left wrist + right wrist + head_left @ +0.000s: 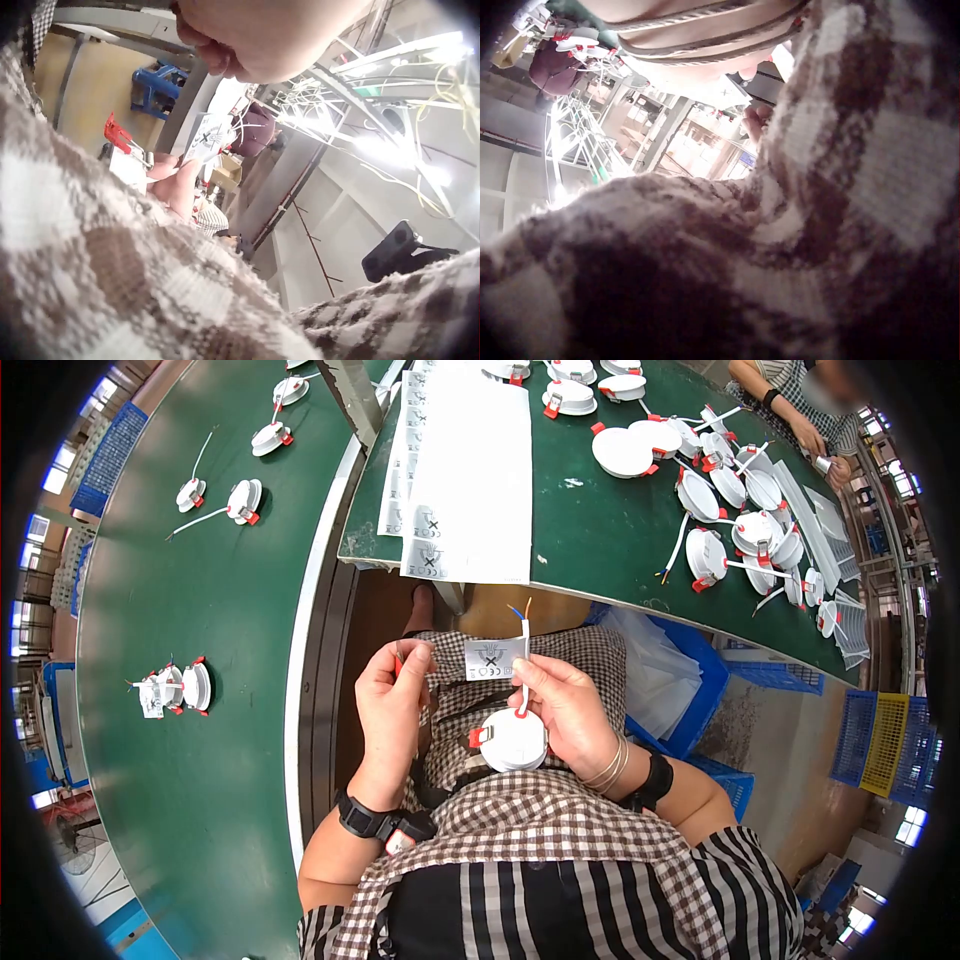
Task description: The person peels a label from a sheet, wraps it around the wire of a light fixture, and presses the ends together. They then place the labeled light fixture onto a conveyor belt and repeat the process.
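Observation:
In the head view the right hand (570, 710) pinches a white cable (526, 695) and the edge of a silver printed label (490, 659) between thumb and fingers. Blue and orange wire ends stick up from the cable. Below hangs its round white lamp (515, 740), with a red-ended clip. The left hand (388, 700), fingers curled, pinches a small red object (399, 659) left of the label, apart from it; most of that object is hidden. In the left wrist view the label (206, 135) stands in the right hand's fingers, near a red clip (118, 135).
Label sheets (465, 480) lie at the front table's edge, with many white lamps (622, 452) to their right. More lamps (196, 685) stand on the green table (210, 790) at left. A blue crate (705, 700) holds clear plastic. Another person (795, 420) sits at back right.

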`<action>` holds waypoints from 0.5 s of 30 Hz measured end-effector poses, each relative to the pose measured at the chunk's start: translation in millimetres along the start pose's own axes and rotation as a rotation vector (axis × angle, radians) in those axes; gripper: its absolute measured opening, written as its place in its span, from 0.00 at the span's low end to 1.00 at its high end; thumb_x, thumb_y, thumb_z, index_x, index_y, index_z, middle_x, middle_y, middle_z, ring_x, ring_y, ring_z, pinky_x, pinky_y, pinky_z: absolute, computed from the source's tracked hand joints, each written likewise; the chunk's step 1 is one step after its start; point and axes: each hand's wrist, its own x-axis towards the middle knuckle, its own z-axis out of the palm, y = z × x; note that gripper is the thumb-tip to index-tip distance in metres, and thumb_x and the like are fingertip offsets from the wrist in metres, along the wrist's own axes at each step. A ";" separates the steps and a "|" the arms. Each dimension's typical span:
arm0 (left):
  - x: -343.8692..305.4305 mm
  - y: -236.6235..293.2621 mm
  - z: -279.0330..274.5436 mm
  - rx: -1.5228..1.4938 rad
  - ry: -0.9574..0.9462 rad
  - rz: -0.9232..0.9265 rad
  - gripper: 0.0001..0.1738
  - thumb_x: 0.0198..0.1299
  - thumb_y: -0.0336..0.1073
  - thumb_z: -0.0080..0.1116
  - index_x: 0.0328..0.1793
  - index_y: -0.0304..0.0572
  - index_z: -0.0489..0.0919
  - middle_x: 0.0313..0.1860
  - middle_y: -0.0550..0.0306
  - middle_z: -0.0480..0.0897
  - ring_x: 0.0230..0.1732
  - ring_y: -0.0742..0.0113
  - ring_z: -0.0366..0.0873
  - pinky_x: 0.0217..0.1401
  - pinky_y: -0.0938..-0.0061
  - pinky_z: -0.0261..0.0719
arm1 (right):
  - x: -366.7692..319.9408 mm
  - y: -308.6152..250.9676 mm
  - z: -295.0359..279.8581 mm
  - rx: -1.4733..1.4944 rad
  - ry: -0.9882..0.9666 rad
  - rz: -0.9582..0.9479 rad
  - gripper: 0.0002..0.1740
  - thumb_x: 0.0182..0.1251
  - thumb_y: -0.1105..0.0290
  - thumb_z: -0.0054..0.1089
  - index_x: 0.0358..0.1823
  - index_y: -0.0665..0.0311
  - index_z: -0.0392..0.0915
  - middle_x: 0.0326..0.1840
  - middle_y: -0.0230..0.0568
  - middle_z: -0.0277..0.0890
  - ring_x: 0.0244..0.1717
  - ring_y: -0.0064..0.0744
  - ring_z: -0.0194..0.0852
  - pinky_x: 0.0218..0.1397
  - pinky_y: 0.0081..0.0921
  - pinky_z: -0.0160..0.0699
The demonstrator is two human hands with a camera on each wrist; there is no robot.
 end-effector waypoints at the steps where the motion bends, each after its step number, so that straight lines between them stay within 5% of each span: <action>1: -0.1 -0.1 0.3 0.001 -0.001 -0.003 0.07 0.63 0.33 0.54 0.40 0.37 0.78 0.26 0.66 0.76 0.17 0.87 0.61 0.18 0.89 0.55 | -0.3 -0.2 0.3 0.001 0.002 0.002 0.18 0.60 0.67 0.64 0.47 0.71 0.75 0.34 0.35 0.76 0.28 0.23 0.74 0.31 0.17 0.76; 6: -5.1 -1.1 3.9 -0.017 -0.186 0.030 0.11 0.58 0.33 0.60 0.45 0.36 0.78 0.31 0.68 0.76 0.20 0.88 0.60 0.20 0.90 0.55 | -2.6 0.8 2.0 -0.023 -0.005 0.013 0.17 0.60 0.67 0.64 0.47 0.69 0.75 0.34 0.34 0.76 0.28 0.21 0.74 0.30 0.16 0.75; 10: 0.5 -8.4 5.6 0.078 -0.245 0.094 0.14 0.52 0.30 0.65 0.45 0.36 0.78 0.33 0.67 0.78 0.30 0.84 0.68 0.33 0.88 0.67 | -2.1 3.1 1.6 -0.032 -0.012 0.008 0.16 0.61 0.67 0.63 0.46 0.69 0.76 0.33 0.34 0.76 0.27 0.20 0.74 0.30 0.16 0.75; 15: 5.5 -5.1 11.4 0.087 -0.275 0.001 0.15 0.49 0.31 0.68 0.43 0.35 0.79 0.36 0.65 0.77 0.35 0.81 0.70 0.39 0.84 0.70 | -2.3 3.3 2.6 -0.037 -0.042 -0.018 0.13 0.62 0.68 0.62 0.44 0.68 0.77 0.33 0.33 0.76 0.28 0.19 0.74 0.30 0.15 0.75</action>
